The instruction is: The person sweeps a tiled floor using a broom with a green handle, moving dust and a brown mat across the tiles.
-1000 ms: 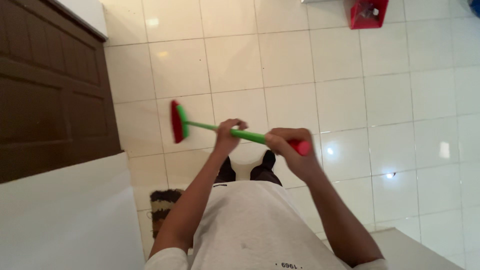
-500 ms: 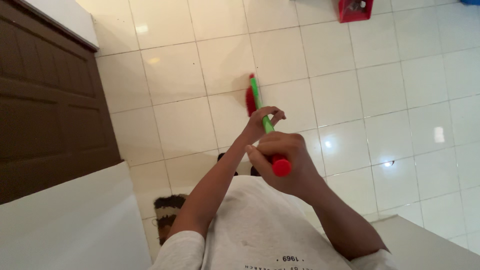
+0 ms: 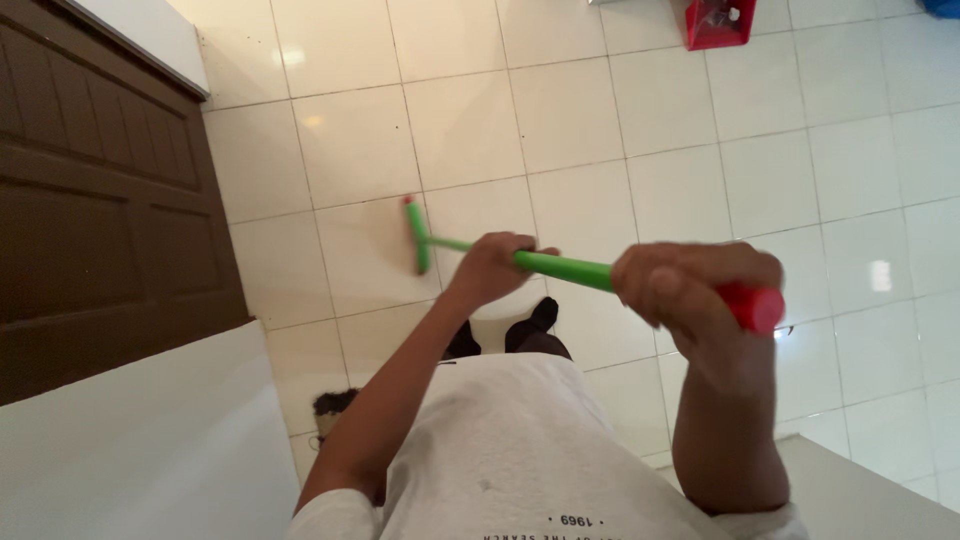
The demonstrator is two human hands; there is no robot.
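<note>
I hold a broom with a green handle (image 3: 565, 267) and a red cap at its top end. My left hand (image 3: 493, 264) grips the handle partway down. My right hand (image 3: 690, 284) grips it near the red cap, close to the camera and blurred. The broom's green head (image 3: 418, 234) rests on the white tiled floor (image 3: 560, 120) ahead of my feet, to the left. My dark shoes (image 3: 540, 318) show just under the handle.
A dark brown wooden door (image 3: 100, 210) fills the left side. A white surface (image 3: 130, 450) lies at lower left, another at lower right. A red container (image 3: 720, 22) stands at the top. A small dark patterned mat (image 3: 322, 405) peeks out by my left arm.
The broom head has swung from ahead of me back to the left. My right hand has moved right and up with the red handle end.
</note>
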